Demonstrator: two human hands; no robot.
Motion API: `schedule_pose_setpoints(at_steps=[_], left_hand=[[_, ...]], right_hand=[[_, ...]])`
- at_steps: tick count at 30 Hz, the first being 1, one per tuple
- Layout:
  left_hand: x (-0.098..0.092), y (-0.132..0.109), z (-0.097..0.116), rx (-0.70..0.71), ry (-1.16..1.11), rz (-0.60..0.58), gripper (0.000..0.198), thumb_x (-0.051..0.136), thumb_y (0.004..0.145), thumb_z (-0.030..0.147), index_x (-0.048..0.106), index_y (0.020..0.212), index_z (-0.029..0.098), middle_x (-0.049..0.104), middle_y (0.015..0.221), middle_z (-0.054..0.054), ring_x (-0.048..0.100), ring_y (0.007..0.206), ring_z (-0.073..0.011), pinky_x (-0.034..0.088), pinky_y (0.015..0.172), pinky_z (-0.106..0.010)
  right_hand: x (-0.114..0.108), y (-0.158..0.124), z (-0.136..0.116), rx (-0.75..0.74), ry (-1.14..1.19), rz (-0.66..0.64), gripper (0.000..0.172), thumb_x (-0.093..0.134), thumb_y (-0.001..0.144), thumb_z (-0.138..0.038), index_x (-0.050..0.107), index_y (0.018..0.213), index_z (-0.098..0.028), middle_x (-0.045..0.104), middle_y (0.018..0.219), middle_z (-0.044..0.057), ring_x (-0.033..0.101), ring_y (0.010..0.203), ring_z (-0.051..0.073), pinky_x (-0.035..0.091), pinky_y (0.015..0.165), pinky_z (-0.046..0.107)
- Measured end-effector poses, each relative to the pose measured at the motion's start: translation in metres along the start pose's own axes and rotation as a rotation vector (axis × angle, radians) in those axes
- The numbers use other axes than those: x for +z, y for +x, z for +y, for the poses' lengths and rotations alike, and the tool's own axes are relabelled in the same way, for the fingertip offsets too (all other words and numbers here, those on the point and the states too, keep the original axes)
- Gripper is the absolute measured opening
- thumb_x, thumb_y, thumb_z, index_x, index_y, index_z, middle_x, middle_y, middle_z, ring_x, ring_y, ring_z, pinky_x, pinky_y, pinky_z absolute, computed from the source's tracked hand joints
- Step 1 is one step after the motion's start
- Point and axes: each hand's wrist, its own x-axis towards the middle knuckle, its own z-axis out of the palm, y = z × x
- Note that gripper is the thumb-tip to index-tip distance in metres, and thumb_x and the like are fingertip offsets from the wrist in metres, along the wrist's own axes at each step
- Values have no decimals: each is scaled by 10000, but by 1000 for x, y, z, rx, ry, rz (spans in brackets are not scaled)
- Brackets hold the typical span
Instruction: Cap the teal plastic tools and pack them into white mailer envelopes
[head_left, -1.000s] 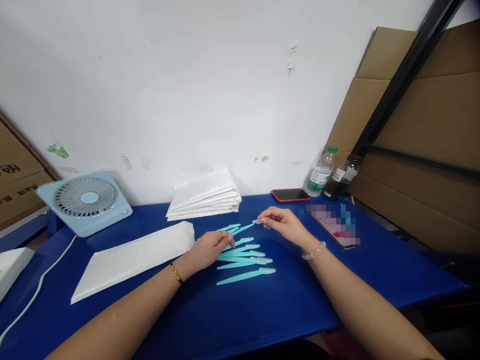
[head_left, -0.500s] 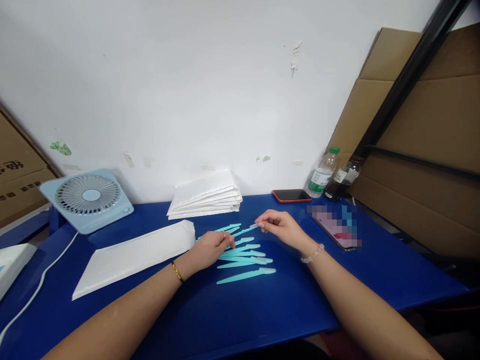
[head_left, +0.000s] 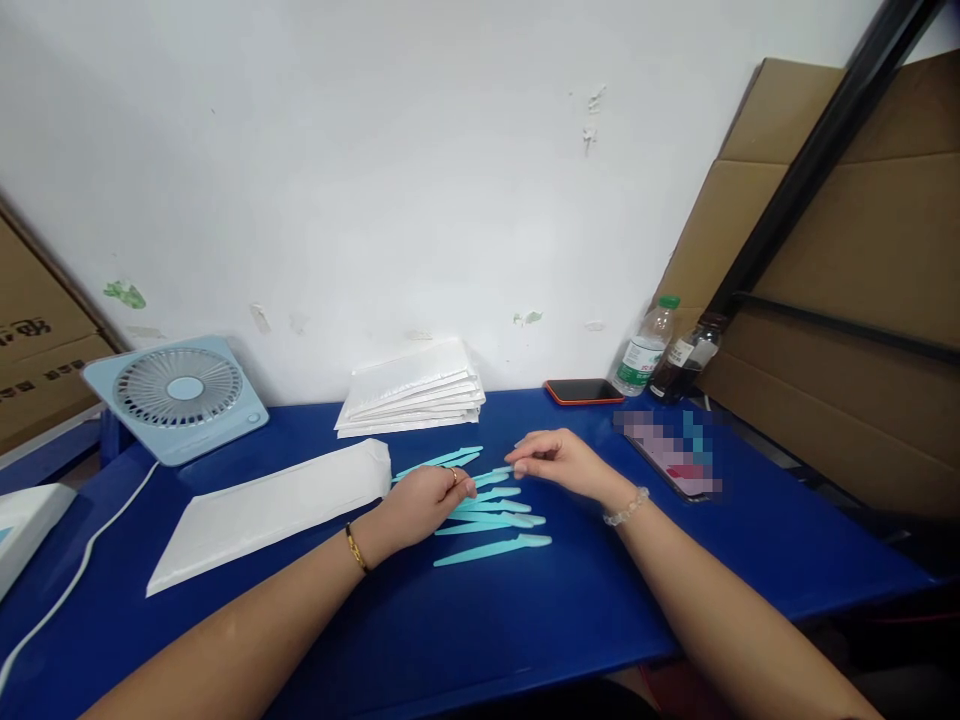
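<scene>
Several teal eyebrow razors [head_left: 491, 550] lie in a loose fan on the blue table, with pale tips to the right. My left hand [head_left: 427, 503] is closed over their handle ends, thumb against fingers, and covers part of the fan. One razor [head_left: 495, 473] runs from the left fingers toward the right hand; its handle end is hidden. At that razor's tip is my right hand [head_left: 551, 458], with thumb and index finger nearly together around the very end. Left of the fan, a white padded envelope [head_left: 277, 510] lies flat.
A stack of white envelopes [head_left: 412, 390] rests against the wall. A blue fan [head_left: 180, 395] with a white cable stands at left. At right are an orange-edged phone [head_left: 583, 391], a green-capped bottle [head_left: 645, 350], a dark bottle [head_left: 684, 360] and a partly pixelated phone [head_left: 667, 455].
The razor tip at my right fingers has come down toward the table and the other razors. My right hand has dropped slightly, and my left hand has shifted a little to the right.
</scene>
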Motion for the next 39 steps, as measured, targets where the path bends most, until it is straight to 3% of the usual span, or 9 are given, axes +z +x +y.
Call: schedule_pose_setpoints(at_steps=[5,8,11,17,20,22,25,27,39], left_hand=[[0,1,-4,30,218,149,320,416,923,417,666,869,225,646,881,-25,566,837,-176,410,720,-265],[-1,5,-17,-40,351,231,205,514,871,339,671,924,218,645,939,-44,561,917,-205,426,775,-296],[-2,8,-27,-78,447,234,218,552,847,326,665,993,210,652,973,-55,562,950,-225,433,785,-313],[-2,10,-24,-57,613,168,236,450,893,264,641,789,172,643,769,-64,589,735,-196,404,662,-295],[-3,10,-21,-64,600,176,272,413,894,235,615,727,161,623,713,-67,580,678,-184,390,628,-287],[-4,10,-20,-80,473,209,237,425,884,237,608,748,173,629,742,-51,581,695,-174,394,631,-274],[-4,10,-20,-92,240,255,205,425,888,267,604,821,194,640,803,-24,583,739,-158,410,651,-253],[-4,10,-20,-94,147,255,219,415,896,295,600,833,197,641,809,-17,579,746,-154,415,660,-251],[-2,9,-13,-71,35,211,273,395,907,344,610,831,194,641,808,-17,575,746,-154,413,652,-259]], right_hand=[[-29,2,23,40,-460,285,203,549,847,-250,703,963,-187,686,891,58,622,742,163,488,693,296],[-30,4,32,17,-667,182,209,546,838,-182,697,982,-195,665,953,64,613,803,167,481,745,296],[-18,8,31,-25,-821,59,222,552,838,-163,684,1013,-198,640,991,77,599,916,189,467,794,288],[10,14,17,65,-1110,30,132,519,797,-118,629,727,-138,622,760,95,603,691,190,442,644,284],[10,12,14,99,-895,92,76,554,729,-98,582,688,-155,626,715,65,606,664,175,443,627,272],[7,11,14,140,-528,137,50,580,719,-133,550,712,-172,632,690,29,625,654,165,462,613,261],[3,10,13,168,81,171,154,633,732,-230,491,779,-192,659,726,8,676,708,180,511,624,277],[4,10,11,159,308,175,235,684,727,-292,487,809,-192,682,766,19,691,761,190,533,659,297],[26,13,9,162,309,82,312,737,706,-411,577,808,-164,717,744,38,688,745,162,516,632,258]])
